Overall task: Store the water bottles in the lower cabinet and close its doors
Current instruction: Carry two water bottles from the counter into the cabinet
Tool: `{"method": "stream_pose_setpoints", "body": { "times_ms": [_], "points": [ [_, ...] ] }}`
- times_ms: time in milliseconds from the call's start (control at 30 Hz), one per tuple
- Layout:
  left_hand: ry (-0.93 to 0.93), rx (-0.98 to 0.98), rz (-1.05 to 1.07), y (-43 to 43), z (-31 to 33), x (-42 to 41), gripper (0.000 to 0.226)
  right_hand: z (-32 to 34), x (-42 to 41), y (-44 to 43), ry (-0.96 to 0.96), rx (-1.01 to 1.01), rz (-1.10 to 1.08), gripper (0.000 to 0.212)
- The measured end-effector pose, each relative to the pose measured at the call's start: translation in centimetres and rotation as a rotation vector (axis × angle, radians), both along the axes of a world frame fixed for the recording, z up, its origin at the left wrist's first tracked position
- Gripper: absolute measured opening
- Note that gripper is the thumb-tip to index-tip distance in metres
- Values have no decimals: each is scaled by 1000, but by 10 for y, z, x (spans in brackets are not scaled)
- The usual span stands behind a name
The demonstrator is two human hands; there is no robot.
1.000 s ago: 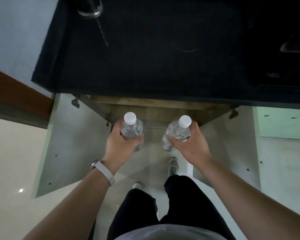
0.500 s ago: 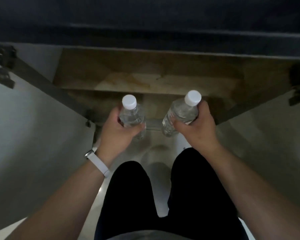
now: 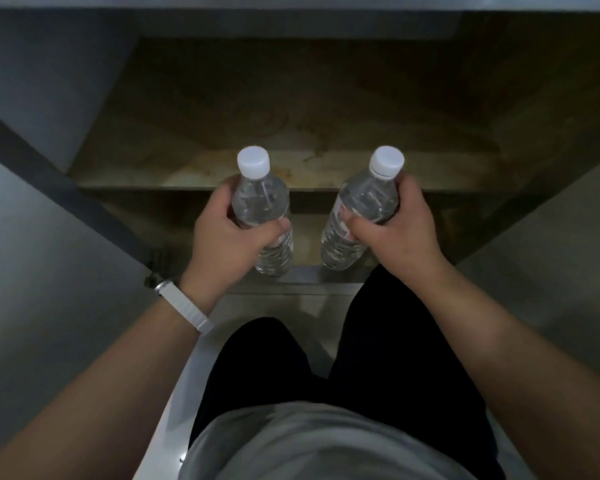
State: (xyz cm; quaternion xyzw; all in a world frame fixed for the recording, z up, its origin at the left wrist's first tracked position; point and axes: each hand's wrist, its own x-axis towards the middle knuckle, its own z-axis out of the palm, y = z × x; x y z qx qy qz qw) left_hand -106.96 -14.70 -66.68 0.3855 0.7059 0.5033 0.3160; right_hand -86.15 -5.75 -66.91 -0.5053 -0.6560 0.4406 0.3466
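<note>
Two clear water bottles with white caps are held upright in front of the open lower cabinet. My left hand (image 3: 229, 237) grips the left bottle (image 3: 262, 206) around its middle. My right hand (image 3: 392, 233) grips the right bottle (image 3: 364, 206), which tilts slightly to the right. Both bottles hang just above the cabinet's front edge, below the brown wooden shelf (image 3: 291, 174). The cabinet's inside is dark and brown.
The left cabinet door (image 3: 42, 258) stands open at the left, the right door (image 3: 548, 251) at the right. The dark countertop edge (image 3: 291, 1) runs along the top. My black trousers (image 3: 326, 368) and the pale floor (image 3: 274, 306) lie below.
I have dropped lower and closer to the cabinet; its inside now fills the view. Both hands still hold their bottles and have come nearer to the shelf opening.
</note>
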Motion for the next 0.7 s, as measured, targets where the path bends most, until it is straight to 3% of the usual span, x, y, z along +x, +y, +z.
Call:
{"method": "stream_pose_setpoints", "body": {
  "times_ms": [300, 700],
  "points": [
    [67, 164, -114, 47, 62, -12, 61, 58, -4, 33, 27, 125, -134, 61],
    [53, 243, -73, 103, 45, -5, 68, 51, -28, 69, 24, 174, -169, 62]
  ]
}}
